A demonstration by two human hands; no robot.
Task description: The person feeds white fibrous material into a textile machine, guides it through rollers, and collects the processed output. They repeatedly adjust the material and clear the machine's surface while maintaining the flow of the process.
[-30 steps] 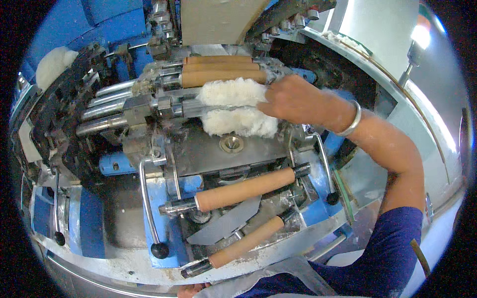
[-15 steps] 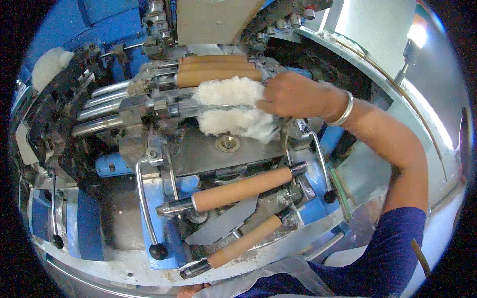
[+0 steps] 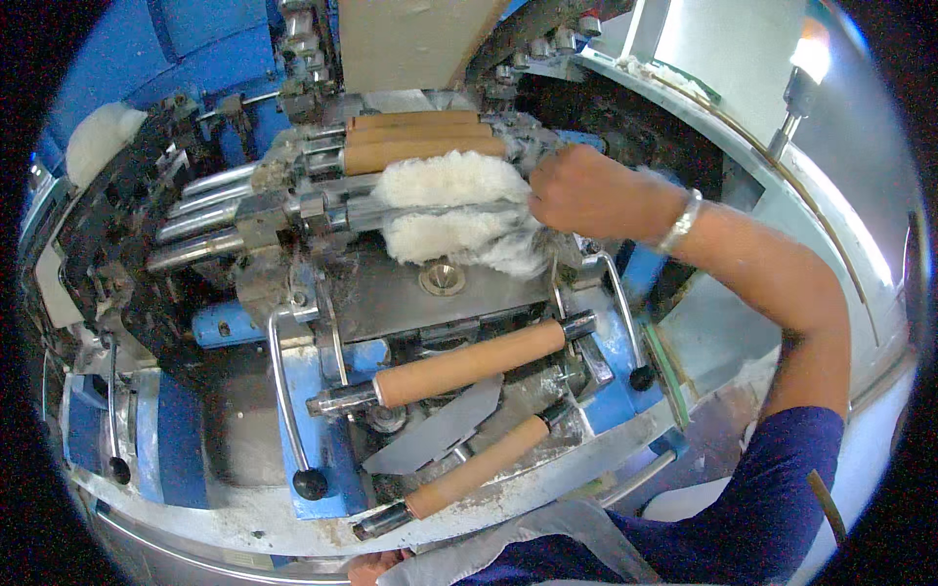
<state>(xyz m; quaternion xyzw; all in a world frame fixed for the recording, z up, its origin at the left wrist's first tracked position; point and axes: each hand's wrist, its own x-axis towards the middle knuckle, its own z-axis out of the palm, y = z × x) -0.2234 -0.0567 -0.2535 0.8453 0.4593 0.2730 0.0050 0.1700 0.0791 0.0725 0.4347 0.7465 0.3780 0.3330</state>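
My right hand (image 3: 591, 195), with a bangle at the wrist, reaches across the machine with its fingers curled. It touches the right end of the white fluffy fibre (image 3: 449, 181); what lies inside the fingers is hidden. The fibre wraps around metal rollers, and a second tuft (image 3: 445, 237) hangs just below, trailing loose wisps toward the hand. Behind it are tan-covered rollers (image 3: 420, 153). Only part of my left hand (image 3: 376, 567) shows at the lower edge, beside a grey cloth, and its fingers are mostly hidden.
Two tan rollers with dark metal ends, an upper one (image 3: 469, 365) and a lower one (image 3: 479, 467), lie loose in front. Levers with black knobs stand on the left (image 3: 310, 483) and right (image 3: 642, 378). A round metal funnel (image 3: 442, 279) sits in the plate below the fibre.
My right hand has shifted slightly right and drawn back from over the fibre's end, so more of that end shows. A little more of my left hand is visible.
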